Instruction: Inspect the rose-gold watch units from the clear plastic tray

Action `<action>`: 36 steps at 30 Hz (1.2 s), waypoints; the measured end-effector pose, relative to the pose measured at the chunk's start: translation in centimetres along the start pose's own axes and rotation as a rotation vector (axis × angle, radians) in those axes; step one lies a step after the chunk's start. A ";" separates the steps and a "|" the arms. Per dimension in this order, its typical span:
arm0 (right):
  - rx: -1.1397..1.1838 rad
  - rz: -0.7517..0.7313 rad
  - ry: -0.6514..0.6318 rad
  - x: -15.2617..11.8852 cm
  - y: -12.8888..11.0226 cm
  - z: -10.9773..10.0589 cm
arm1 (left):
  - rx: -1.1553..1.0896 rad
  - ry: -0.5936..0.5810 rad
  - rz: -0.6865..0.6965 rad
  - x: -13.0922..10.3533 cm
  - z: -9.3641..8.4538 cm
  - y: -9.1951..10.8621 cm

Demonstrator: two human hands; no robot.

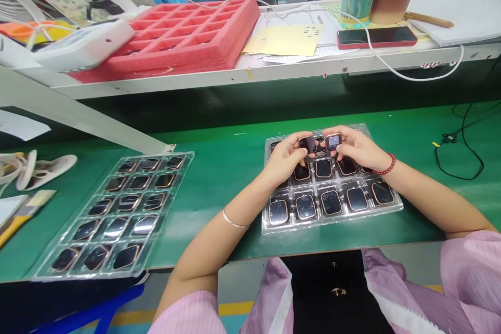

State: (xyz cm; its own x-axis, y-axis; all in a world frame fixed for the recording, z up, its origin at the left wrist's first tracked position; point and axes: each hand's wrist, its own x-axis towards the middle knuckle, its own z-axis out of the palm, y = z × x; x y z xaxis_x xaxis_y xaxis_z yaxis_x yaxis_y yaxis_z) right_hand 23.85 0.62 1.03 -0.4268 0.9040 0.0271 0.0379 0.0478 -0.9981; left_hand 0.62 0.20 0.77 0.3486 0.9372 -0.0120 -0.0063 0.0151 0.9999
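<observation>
My left hand [285, 158] pinches a small dark-screened watch case [308, 144] with a rose-gold rim. My right hand [358, 147] holds a second watch case [333, 141] whose screen shows a pale code pattern. Both hands hover over the far rows of a clear plastic tray [394, 207] that holds several more watch cases in its pockets. The two held cases sit side by side, almost touching. A red bead bracelet [385, 168] circles my right wrist.
A second clear tray [178, 194] of watch cases lies to the left on the green belt. A raised shelf behind carries a red foam grid tray [183, 36], papers, a red phone [378, 37] and a white cable. A black cable [462, 135] lies at right.
</observation>
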 end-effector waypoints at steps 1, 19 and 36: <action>-0.003 0.004 -0.001 0.0 -0.1 0.0 | 0.022 0.012 0.007 0.0 0.0 0.0; 0.000 0.026 0.005 -0.2 -0.5 0.1 | 0.071 0.070 0.035 -0.3 0.2 0.4; -0.068 0.049 -0.017 -0.3 -0.3 0.4 | 0.024 0.020 0.109 -0.2 0.4 -0.9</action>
State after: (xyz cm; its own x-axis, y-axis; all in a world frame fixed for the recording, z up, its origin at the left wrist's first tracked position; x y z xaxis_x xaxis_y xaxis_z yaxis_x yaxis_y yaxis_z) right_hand 23.64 0.14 1.33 -0.4379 0.8987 -0.0234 0.1206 0.0329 -0.9922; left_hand 0.98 -0.11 -0.08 0.3279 0.9398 0.0966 -0.0200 -0.0953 0.9952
